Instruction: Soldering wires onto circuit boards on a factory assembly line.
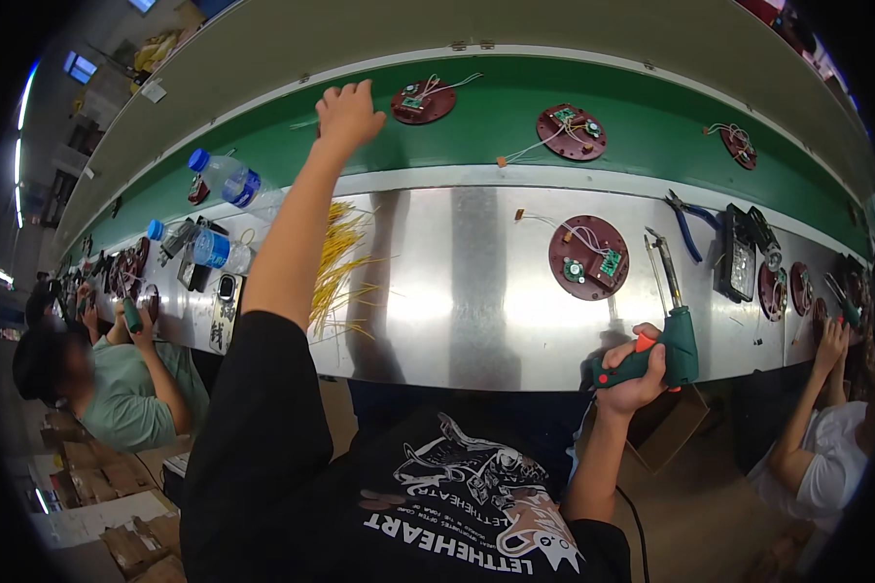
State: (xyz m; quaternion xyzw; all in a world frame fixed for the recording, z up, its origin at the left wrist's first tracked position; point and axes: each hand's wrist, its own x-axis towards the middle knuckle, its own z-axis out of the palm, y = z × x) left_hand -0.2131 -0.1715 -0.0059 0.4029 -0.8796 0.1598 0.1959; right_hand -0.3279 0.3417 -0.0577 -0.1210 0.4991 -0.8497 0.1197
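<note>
My left hand (350,115) reaches out over the green belt, fingers curled downward; what it grips is mostly hidden, with only thin pale wires showing beside it. To its right on the belt lies a dark red disc (423,101) with a small circuit board and wires. At the bench's near edge, my right hand (634,374) is wrapped round the handle of a green soldering gun (682,345), its metal tip pointing away from me. Just left of that tip, another dark red disc (566,262) rests on the metal bench, carrying a green board and white wires.
Yellow wires (338,272) lie under my left arm, near two plastic bottles (228,180). Blue-handled pliers (688,225) lie right of the soldering gun. More discs (572,132) sit along the green belt (496,121). Co-workers (131,379) sit at both sides.
</note>
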